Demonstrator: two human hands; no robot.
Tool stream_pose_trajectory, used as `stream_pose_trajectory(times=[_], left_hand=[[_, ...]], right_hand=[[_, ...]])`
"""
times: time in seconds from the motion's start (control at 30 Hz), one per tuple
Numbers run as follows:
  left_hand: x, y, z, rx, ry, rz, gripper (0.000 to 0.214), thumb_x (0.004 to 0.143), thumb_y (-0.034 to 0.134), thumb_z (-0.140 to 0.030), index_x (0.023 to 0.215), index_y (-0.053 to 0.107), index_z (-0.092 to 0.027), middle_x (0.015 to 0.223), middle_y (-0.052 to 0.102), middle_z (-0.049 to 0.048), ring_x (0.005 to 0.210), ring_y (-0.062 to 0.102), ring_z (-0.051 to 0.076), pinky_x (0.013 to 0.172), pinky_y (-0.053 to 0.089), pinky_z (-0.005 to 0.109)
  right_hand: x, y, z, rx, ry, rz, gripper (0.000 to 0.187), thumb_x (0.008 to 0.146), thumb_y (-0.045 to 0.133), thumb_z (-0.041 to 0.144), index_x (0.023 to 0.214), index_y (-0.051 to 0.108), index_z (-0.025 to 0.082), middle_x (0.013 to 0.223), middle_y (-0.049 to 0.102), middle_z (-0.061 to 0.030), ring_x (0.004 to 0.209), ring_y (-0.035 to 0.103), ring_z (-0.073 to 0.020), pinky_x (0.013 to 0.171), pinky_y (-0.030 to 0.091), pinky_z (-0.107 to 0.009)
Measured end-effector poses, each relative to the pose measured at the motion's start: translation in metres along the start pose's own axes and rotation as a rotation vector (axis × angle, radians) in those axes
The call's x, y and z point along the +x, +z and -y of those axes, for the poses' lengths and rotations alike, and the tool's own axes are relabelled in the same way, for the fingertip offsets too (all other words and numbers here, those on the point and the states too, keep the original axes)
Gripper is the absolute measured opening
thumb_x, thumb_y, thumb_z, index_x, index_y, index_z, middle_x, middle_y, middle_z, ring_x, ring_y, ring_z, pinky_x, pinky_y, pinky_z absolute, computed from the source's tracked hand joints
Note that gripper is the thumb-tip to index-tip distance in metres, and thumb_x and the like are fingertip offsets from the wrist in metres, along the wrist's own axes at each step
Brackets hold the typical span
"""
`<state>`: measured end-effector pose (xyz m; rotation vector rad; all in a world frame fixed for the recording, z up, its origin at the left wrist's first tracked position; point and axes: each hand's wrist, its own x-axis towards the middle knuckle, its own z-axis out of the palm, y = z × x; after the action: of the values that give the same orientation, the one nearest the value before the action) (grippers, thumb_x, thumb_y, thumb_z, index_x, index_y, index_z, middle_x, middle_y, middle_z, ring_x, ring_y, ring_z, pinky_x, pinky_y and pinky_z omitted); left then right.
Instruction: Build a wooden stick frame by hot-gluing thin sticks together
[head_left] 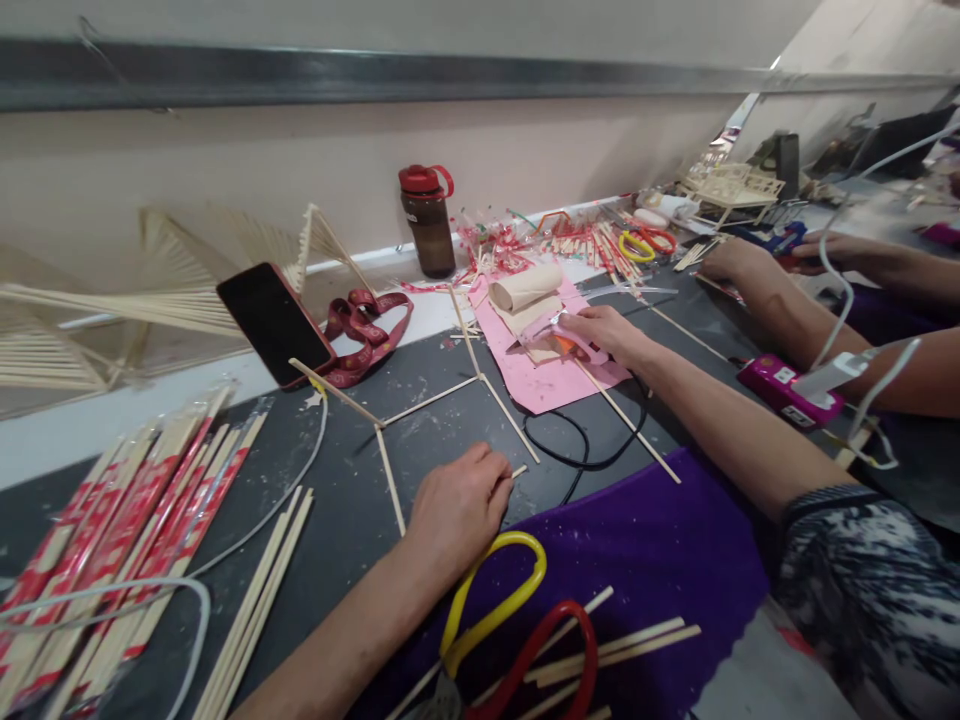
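My left hand (459,512) rests on the dark table with its fingers curled, pinching the near end of a thin wooden stick (518,470). In front of it lies a frame of joined sticks (431,400). My right hand (600,335) reaches forward over a pink sheet (547,385) and grips a glue gun (555,340) whose black cord (581,450) loops back toward me. A roll of beige paper (527,287) lies on the pink sheet just beyond the gun.
Scissors with yellow and red handles (510,620) lie on purple cloth (660,545) near me. Wrapped chopsticks (127,540) are piled at the left. A phone (274,322), red lanyard (367,335) and bottle (428,220) stand behind. Another person's arms (795,300) work at the right beside a magenta glue gun (787,392).
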<state>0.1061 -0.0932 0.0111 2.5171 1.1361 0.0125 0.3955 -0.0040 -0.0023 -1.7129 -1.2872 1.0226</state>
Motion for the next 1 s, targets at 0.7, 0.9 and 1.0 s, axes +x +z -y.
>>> stream_pose_trajectory(times=[0.7,0.9,1.0], left_hand=[[0.002,0.003,0.002,0.011,0.002,-0.001,0.022,0.091,0.038,-0.03,0.086,0.058,-0.021,0.086,0.057,0.0015,0.078,0.059,0.016,0.066,0.04,0.027],[0.002,0.003,0.001,0.006,-0.001,0.006,0.022,0.091,0.038,-0.03,0.085,0.058,-0.021,0.084,0.056,0.001,0.076,0.058,0.015,0.064,0.04,0.026],[0.002,0.003,0.001,-0.005,-0.005,0.018,0.021,0.091,0.038,-0.029,0.085,0.057,-0.022,0.084,0.055,0.0007,0.076,0.058,0.015,0.065,0.04,0.026]], right_hand=[[-0.094,0.035,0.03,-0.579,-0.722,0.476,0.012,0.084,0.056,0.021,0.087,0.067,0.016,0.083,0.065,-0.0023,0.075,0.057,-0.0107,0.069,0.04,-0.022],[-0.106,0.046,0.025,-0.671,-0.736,0.568,0.01,0.082,0.058,0.021,0.086,0.067,0.016,0.083,0.064,-0.0024,0.077,0.058,-0.0119,0.068,0.039,-0.022],[-0.104,0.049,0.021,-0.745,-0.739,0.509,0.013,0.084,0.055,0.019,0.09,0.066,0.016,0.085,0.064,-0.003,0.074,0.056,-0.0117,0.064,0.037,-0.022]])
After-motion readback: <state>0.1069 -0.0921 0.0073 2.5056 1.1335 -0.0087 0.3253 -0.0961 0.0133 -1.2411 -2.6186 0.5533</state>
